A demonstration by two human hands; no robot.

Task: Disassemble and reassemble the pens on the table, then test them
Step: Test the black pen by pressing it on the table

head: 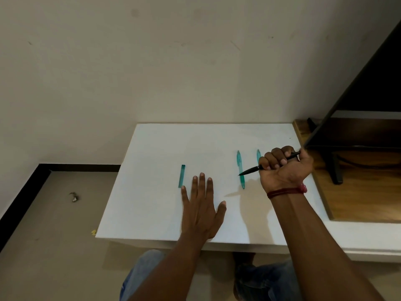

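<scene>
From the head camera, a person is sitting at a flat white table [152, 148] that is standing against a pale wall.

The left hand [200, 211] is lying flat on the table near its front edge. Its fingers are straight and spread, and it is holding nothing.

The right hand [284, 168] is hovering over the right part of the table. It is making a fist around a thin black pen [251, 170], whose tip is pointing left.

A see-through teal plastic pen [240, 161] is lying on the table, and the black tip is crossing over it. I cannot tell if they are touching.

A second teal pen [258, 155] is peeking out behind the right hand, nearer the table's right edge.

A short straight teal piece [181, 176] is lying near the table's middle, just beyond the left little finger.

A red thread band [286, 191] is circling the right wrist.
</scene>
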